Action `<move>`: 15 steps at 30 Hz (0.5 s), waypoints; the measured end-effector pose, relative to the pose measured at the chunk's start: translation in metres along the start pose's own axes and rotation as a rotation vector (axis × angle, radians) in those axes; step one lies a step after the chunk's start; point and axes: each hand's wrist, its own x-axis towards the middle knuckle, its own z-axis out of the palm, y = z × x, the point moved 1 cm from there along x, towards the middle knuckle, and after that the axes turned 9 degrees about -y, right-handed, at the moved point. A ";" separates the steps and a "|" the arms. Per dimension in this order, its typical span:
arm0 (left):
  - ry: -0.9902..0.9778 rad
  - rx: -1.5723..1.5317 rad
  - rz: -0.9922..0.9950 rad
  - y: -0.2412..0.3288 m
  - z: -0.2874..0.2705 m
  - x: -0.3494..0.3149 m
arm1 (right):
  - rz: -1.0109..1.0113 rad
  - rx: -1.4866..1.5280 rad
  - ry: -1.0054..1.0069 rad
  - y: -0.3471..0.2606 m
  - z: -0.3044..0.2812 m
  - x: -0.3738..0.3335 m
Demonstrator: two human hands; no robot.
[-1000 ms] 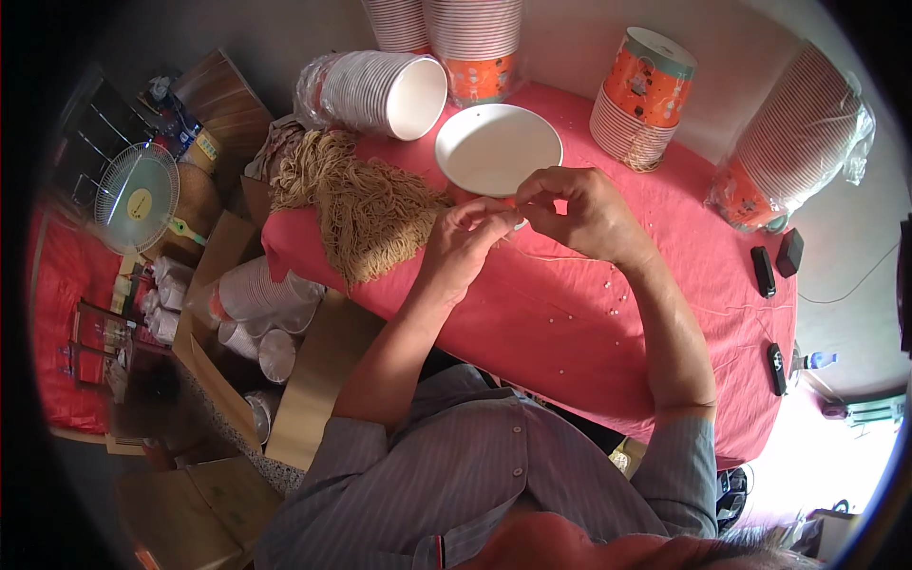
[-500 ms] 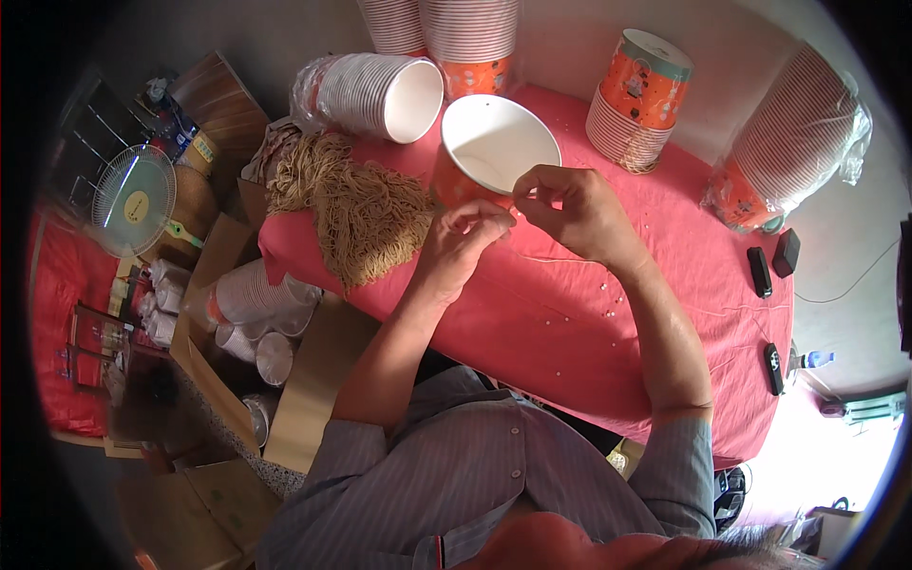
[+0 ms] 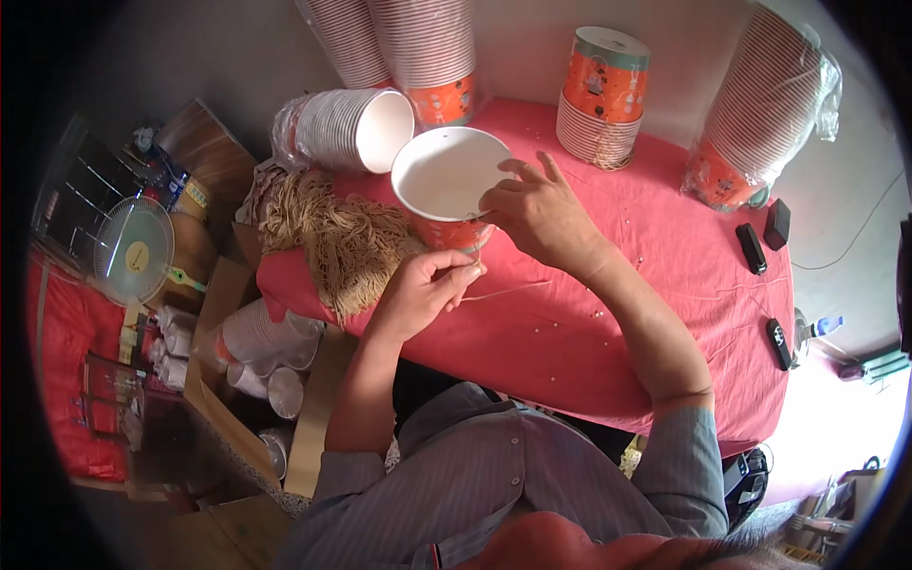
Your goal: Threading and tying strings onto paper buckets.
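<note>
Since the earlier frame the hands had drawn apart: right hand (image 3: 543, 214) now over the near right rim of the bucket (image 3: 435, 230), left hand (image 3: 423, 293) lower. Left thumb and forefinger were pinched on a cord (image 3: 518, 288), its tail trailing over the red cloth (image 3: 684, 342). Right hand was half open, outer fingers spread; could not tell whether its thumb and forefinger gripped anything. Bucket stood mouth up, ahead of the left hand. Tan strands (image 3: 353, 252) lay left of it; white bits (image 3: 598, 313) were scattered right.
</note>
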 end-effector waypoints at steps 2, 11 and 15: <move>0.112 0.217 0.000 0.015 0.004 -0.010 | 0.014 -0.029 -0.014 0.002 -0.005 -0.002; 0.217 0.432 0.146 0.072 0.000 -0.022 | 0.065 -0.104 -0.071 0.011 -0.030 -0.012; 0.174 0.503 0.181 0.091 0.005 -0.012 | -0.114 0.310 0.047 -0.008 -0.054 -0.005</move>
